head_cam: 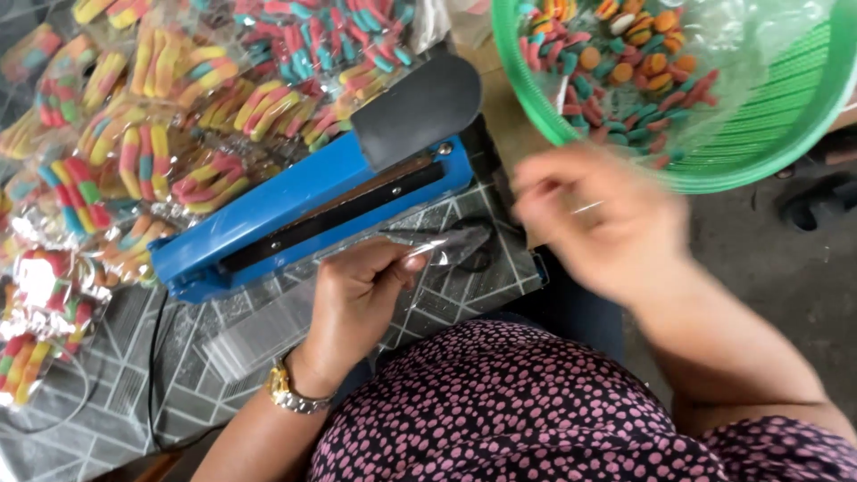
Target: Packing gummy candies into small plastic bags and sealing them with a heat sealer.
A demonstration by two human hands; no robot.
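Observation:
My left hand [357, 299] pinches a small clear plastic bag [444, 252] just in front of the blue heat sealer [303, 210], whose black lid is raised. A gold watch sits on that wrist. My right hand [594, 219] is blurred in motion below the green plastic basket [794, 116]; its fingers are bunched and I cannot tell whether it holds anything. The basket holds several loose coloured gummy candies [625, 80] on a clear plastic liner.
Many sealed clear bags of striped gummy strips [161, 116] are piled at the left and back. A stack of clear bags [259, 335] lies on the grey patterned table cover. A black cable [153, 375] runs from the sealer. Grey floor shows at right.

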